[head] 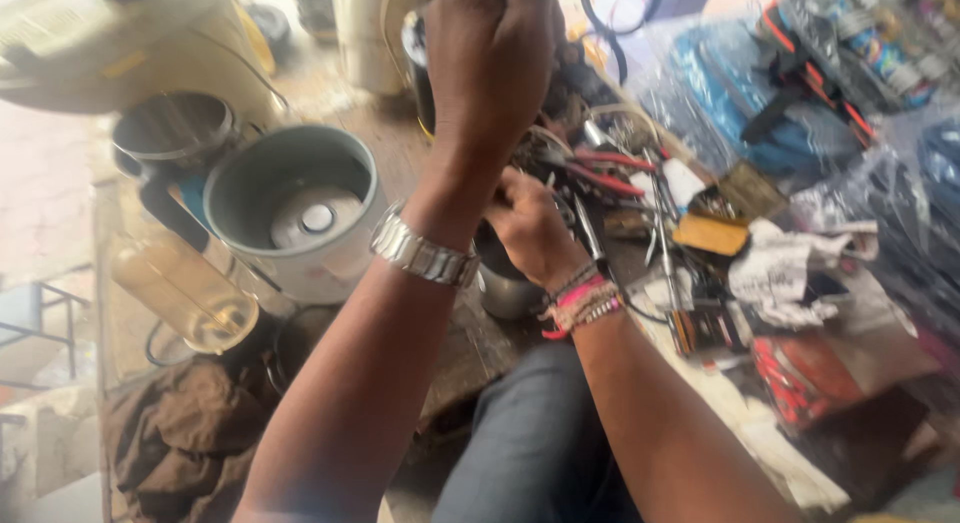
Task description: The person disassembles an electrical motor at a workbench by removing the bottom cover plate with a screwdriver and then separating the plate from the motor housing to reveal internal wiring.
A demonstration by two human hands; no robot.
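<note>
The left hand [490, 63] is raised over the cluttered wooden desk [455, 358], its grip hidden (cannot tell). The right hand [530, 228] is closed around a slim dark metal tool [585, 228] above a small steel cup [505, 288], beside the open grey round appliance housing [295, 208]; work looks midway.

Daylight was bright and washed out at the left edge. Motion blur smeared the whole frame, worst on the plastic bags [880, 133] at right.

Two hands [490, 53], one grey pot [290, 208], one jar [185, 293]
</note>
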